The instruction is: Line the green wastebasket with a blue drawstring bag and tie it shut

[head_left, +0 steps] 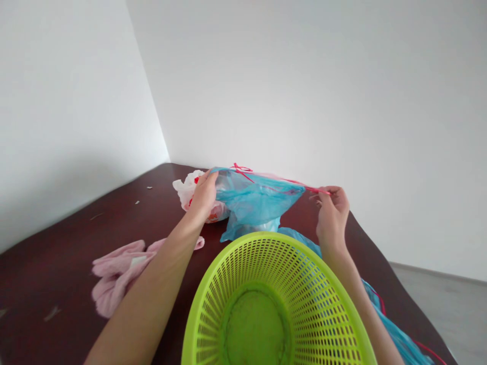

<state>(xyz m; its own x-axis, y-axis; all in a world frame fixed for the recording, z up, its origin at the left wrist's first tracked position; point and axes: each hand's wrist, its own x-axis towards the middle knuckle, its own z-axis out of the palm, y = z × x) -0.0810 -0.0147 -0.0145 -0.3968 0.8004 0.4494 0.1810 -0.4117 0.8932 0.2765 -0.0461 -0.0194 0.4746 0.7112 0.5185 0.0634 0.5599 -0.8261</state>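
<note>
A thin blue plastic bag (pixel 258 200) with a red drawstring (pixel 292 181) is stretched between my two hands, above the far part of the dark table. My left hand (pixel 206 191) pinches the bag's edge at its left end. On the right, my right hand (pixel 333 208) is closed on the drawstring, pulling it out taut from the bag. Something pale sits inside or behind the bag's lower part; I cannot make it out. Nearer to me stands a green plastic basket (pixel 254 324) with slotted walls and nothing inside.
A white plastic bag with red print (pixel 186 188) lies behind my left hand. A pink cloth (pixel 117 274) is crumpled under my left forearm. More blue plastic (pixel 395 332) with red string lies along the right edge of the dark table (pixel 68 243). White walls meet behind it.
</note>
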